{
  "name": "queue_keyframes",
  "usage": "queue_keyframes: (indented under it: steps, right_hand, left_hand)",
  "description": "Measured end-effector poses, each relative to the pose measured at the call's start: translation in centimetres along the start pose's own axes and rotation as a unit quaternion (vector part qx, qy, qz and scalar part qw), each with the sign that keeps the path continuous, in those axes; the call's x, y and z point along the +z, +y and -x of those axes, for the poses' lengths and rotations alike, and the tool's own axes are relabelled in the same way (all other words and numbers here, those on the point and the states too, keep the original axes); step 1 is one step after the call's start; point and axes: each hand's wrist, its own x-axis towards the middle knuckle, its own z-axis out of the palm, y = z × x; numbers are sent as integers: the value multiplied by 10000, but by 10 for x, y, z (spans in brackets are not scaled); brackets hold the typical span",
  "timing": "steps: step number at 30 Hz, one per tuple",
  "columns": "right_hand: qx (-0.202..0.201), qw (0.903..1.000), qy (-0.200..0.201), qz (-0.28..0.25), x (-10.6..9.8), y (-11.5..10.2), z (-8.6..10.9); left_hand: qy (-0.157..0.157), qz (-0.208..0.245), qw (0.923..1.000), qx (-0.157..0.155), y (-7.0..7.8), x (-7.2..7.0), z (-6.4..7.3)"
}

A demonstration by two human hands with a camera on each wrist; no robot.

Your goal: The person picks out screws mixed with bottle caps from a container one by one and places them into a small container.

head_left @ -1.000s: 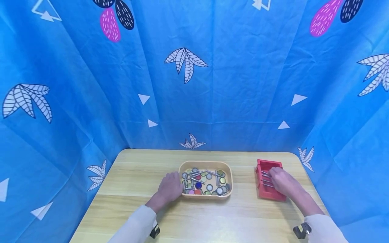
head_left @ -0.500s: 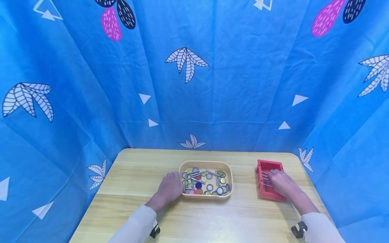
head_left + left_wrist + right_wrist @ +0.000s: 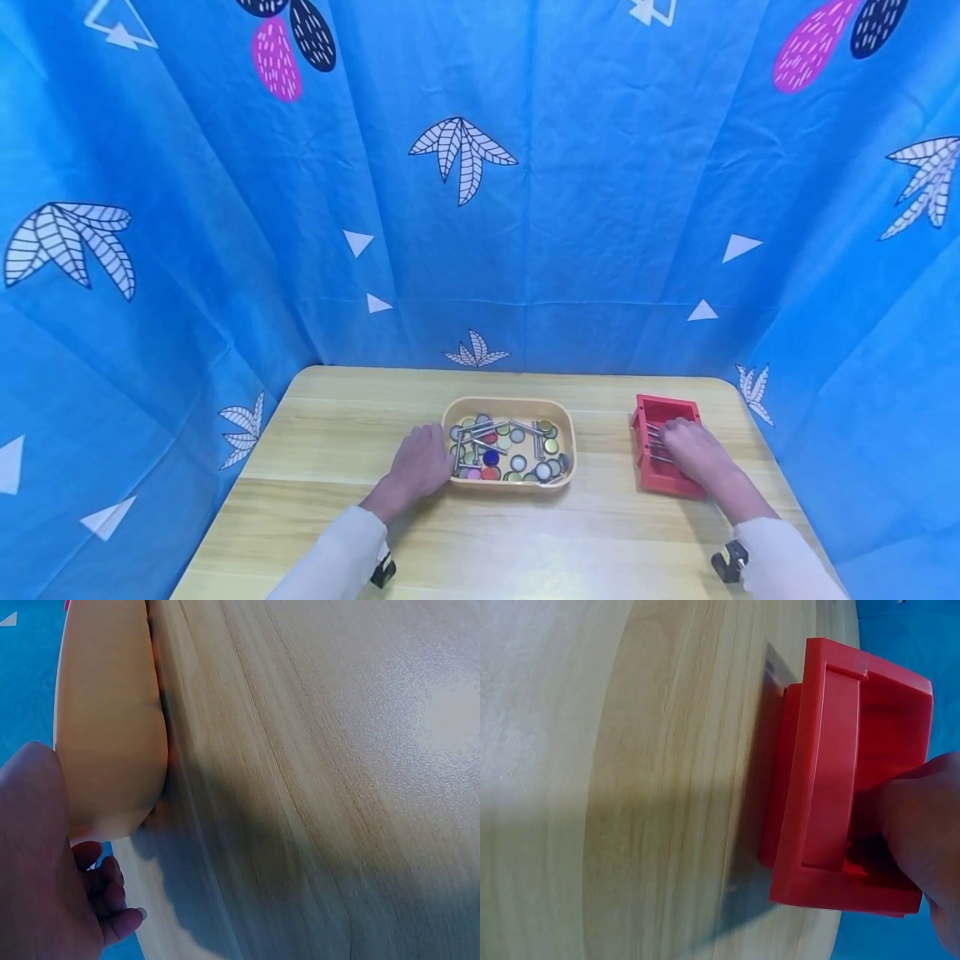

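Observation:
My left hand point(image 3: 422, 460) grips the left end of a pale orange plastic tray point(image 3: 572, 433). In the left wrist view the thumb lies at the tray's rim, with the fingers curled by its end wall. Inside the tray lie thin metal rods point(image 3: 489, 447) and many round caps in several colours, such as a dark blue cap point(image 3: 491, 458). My right hand point(image 3: 692, 450) reaches down into a red plastic box point(image 3: 832, 772). Metal rods point(image 3: 657, 457) lie in the box beside the fingers. The right fingertips are hidden, so what they hold cannot be seen.
Tray and box stand apart on a light wooden table point(image 3: 540, 533), the box near its right edge. Blue patterned curtains point(image 3: 585, 208) close in the back and both sides. A small black device point(image 3: 729, 562) is at the right wrist.
The right forearm and wrist have shifted slightly left while the right hand stays in the red box. The left hand and tray have hardly moved.

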Motion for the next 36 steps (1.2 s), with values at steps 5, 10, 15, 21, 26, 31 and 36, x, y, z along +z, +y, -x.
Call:
queue_keyframes:
  steps: [5, 10, 15, 21, 26, 31, 36]
  right_hand:
    - [48, 9999, -157, -8, -1, 0, -3]
    - [84, 9997, -229, -79, -2, -1, -3]
    - [41, 9999, -90, -32, 1, -4, -3]
    - [86, 9999, -1, 53, 3, -6, -3]
    - [164, 9995, 178, 181, -4, -7, -10]
    - [491, 9982, 335, 90, -17, -14, -19]
    - [742, 9951, 605, -251, -26, -22, -26]
  left_hand:
    - [-38, 38, 10000, -53, 1, 0, 0]
    - [-2, 35, 10000, -21, 2, -3, 2]
    - [39, 42, 10000, 22, 1, -2, 1]
    - [177, 32, 9997, 179, -1, -1, 2]
    - [107, -30, 9999, 110, 0, -2, 1]
    - [57, 12, 10000, 49, -1, 0, 0]
    - [132, -57, 9999, 86, -2, 3, 0]
